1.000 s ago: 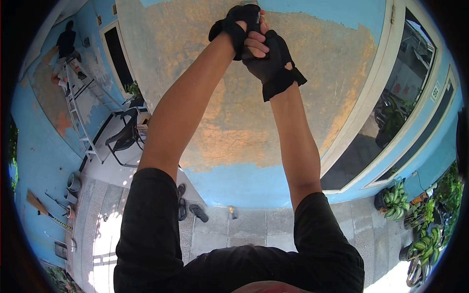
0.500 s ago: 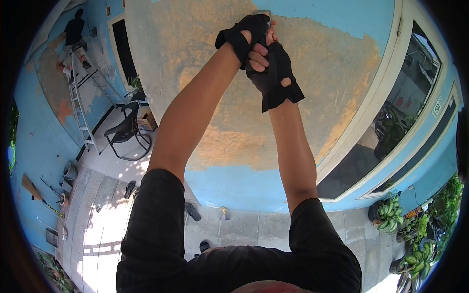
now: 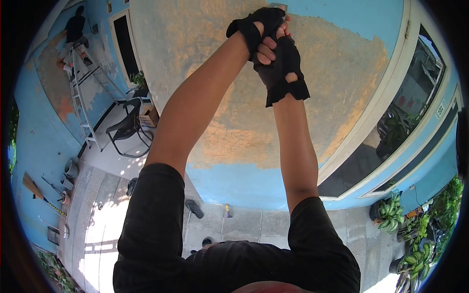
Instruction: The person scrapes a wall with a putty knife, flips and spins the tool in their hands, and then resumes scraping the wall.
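Both hands, in black fingerless gloves, are raised together against the upper wall. My left hand (image 3: 264,31) is closed, its fingers wrapped round a tool that is mostly hidden. Just below and to the right, my right hand (image 3: 283,61) is closed too, pressed against the left one. A small grey metal blade (image 3: 279,7) shows beyond the fingers, at the edge between the blue paint (image 3: 337,14) and the bare patch. The scraped patch (image 3: 229,136), grey and orange, spreads around and below both hands.
At the far left a person (image 3: 75,27) is up on a stepladder (image 3: 80,105) by another wall. A black chair (image 3: 128,128) stands near it. Window frames (image 3: 376,112) and potted plants (image 3: 391,215) are at the right. Slippers (image 3: 194,208) and a yellow-handled tool (image 3: 228,211) lie on the floor.
Since the earlier frames both hands have shifted right in view, still together at the wall. The view has moved too, bringing a box near the chair into sight.
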A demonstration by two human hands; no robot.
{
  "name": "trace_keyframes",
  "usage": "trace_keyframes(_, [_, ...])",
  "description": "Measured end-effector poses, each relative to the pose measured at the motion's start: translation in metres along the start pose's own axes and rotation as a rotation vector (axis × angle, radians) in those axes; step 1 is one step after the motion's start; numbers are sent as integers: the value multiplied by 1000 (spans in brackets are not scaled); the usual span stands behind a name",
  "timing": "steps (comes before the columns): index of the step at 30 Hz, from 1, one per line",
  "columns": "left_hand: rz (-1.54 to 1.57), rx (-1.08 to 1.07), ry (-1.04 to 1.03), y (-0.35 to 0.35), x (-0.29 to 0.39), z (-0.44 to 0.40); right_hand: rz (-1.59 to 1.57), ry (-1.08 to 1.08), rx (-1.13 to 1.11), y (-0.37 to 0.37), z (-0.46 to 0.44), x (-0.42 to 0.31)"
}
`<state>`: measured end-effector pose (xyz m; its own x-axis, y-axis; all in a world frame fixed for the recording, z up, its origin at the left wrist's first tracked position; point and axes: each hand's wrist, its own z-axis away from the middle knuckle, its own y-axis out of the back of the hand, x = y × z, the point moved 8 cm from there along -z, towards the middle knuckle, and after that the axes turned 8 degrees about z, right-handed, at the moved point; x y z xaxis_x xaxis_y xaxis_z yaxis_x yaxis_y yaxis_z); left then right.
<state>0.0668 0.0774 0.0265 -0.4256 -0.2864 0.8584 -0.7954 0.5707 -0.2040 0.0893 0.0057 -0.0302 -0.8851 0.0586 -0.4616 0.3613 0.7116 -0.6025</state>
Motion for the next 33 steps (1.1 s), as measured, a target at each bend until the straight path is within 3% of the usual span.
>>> trace_keyframes(8, [92,73,54,5,-23,-1,-66,-87,-53,4,11,-1])
trace_keyframes(12, [97,103,82,10,-26,6,32,-53,93,10,22,7])
trace_keyframes(14, [125,-36,154,32,-42,-27,70,-22,72,4,17,6])
trace_keyframes(15, [121,-41,146,21,-31,-24,70,-16,84,4,13,2])
trace_keyframes(17, [7,88,-72,2,5,-10,71,-8,99,1,5,-2])
trace_keyframes(22, [90,-1,120,4,-17,-4,32,-25,90,2,14,2])
trace_keyframes(25, [-118,33,-47,-3,4,-2,16,-32,55,-1,2,-7])
trace_keyframes(29, [3,124,66,11,-13,8,-77,-104,70,-11,17,-2])
trace_keyframes(33, [-90,242,47,16,-6,23,-124,-173,-54,-5,15,7])
